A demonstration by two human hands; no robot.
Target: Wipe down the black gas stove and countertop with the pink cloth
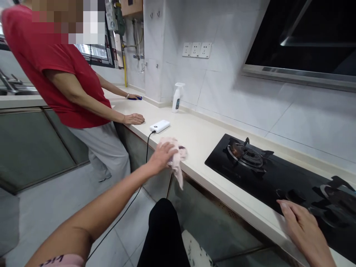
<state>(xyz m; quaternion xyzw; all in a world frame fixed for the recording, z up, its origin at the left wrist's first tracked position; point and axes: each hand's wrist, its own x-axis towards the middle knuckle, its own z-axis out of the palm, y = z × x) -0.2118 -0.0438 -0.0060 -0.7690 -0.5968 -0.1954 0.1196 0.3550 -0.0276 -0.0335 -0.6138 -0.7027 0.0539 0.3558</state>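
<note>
My left hand (164, 155) is closed on a pale pink cloth (175, 161) at the front edge of the cream countertop (191, 129). One corner of the cloth hangs down over the edge. Just beyond it lies a white power bank (160, 126) with a black cable (147, 146) plugged in and trailing to the floor. My right hand (304, 226) rests at the near edge of the black gas hob (267, 167), fingers stretched out and holding nothing that I can see. The fingertips are close to the hob's knobs.
A white spray bottle (177, 98) stands against the tiled wall. At the left a person in a red shirt (66, 74) leans on the counter, one hand on a blue cloth (136, 98). The range hood (303, 40) overhangs at the upper right. Cabinets (208, 215) run below.
</note>
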